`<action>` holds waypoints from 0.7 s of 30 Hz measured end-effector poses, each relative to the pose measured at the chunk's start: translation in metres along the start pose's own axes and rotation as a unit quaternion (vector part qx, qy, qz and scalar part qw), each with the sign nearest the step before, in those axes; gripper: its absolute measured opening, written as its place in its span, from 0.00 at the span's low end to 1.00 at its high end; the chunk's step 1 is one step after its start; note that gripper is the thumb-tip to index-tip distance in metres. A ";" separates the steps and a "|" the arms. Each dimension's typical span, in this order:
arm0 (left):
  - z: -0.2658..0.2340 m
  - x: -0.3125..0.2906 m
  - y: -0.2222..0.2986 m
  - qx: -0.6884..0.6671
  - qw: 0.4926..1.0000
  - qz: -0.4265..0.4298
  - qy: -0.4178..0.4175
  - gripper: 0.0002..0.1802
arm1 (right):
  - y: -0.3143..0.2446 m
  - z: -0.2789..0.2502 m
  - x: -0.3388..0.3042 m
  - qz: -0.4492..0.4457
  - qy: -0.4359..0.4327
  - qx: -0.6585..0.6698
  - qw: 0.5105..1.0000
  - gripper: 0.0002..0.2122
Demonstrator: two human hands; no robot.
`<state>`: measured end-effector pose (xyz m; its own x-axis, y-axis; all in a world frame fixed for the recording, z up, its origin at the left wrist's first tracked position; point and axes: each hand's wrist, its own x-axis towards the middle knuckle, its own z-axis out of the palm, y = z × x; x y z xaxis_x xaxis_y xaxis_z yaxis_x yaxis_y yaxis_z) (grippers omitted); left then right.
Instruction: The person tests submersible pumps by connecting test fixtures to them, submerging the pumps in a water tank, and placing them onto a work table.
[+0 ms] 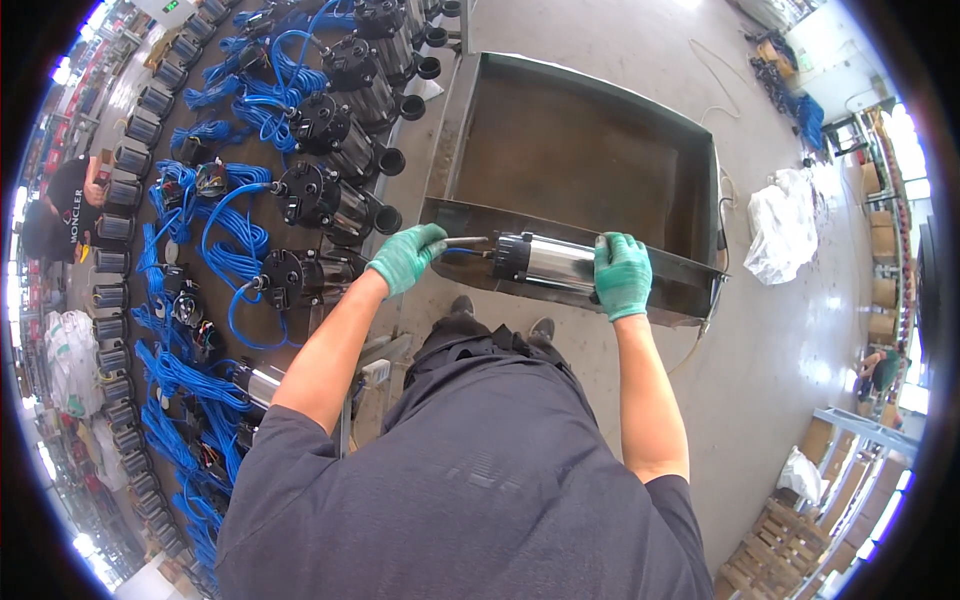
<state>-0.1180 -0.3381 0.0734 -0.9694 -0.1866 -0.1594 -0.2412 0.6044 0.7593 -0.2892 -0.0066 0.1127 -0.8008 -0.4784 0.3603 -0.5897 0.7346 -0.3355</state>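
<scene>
Cylinder [558,263], shiny silver, black-ended: right grip [622,276] curled over it, left grip [405,259] clenched round grey rod [466,241].

Across the center, the cylinder [555,262] lies over the tank's [600,130] near ledge, the right hand [622,275] on its right end. Left of it, the left hand [405,260] holds a rod [467,240] toward its left end. On the table [262,325], left, pumps [325,135] line the right edge, cables [230,255] beside them, a row of motors [122,195] farther left. Right of the tank lies a bag [782,228]; a pallet [775,550] sits lower right.
</scene>
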 end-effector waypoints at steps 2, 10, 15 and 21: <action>0.004 0.000 -0.009 -0.022 1.000 -0.003 -0.018 0.12 | 0.000 0.000 0.001 -0.001 0.000 -0.002 1.000 0.07; 0.020 0.015 -0.032 -0.028 0.998 0.028 -0.053 0.14 | 0.000 0.001 -0.001 0.004 0.000 -0.007 1.000 0.07; -0.006 0.026 -0.002 -0.180 0.947 -0.182 -0.192 0.13 | 0.000 0.001 0.000 0.013 -0.011 -0.011 1.000 0.07; 0.022 0.029 -0.043 -0.241 0.957 -0.052 -0.152 0.13 | -0.001 0.000 0.001 0.011 -0.002 -0.008 1.000 0.06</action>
<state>-0.1365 -0.3523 0.0223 -0.9273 0.0509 -0.3708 -0.3595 0.1546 0.9203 -0.2893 -0.0083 0.1133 -0.8138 -0.4639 0.3501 -0.5704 0.7528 -0.3285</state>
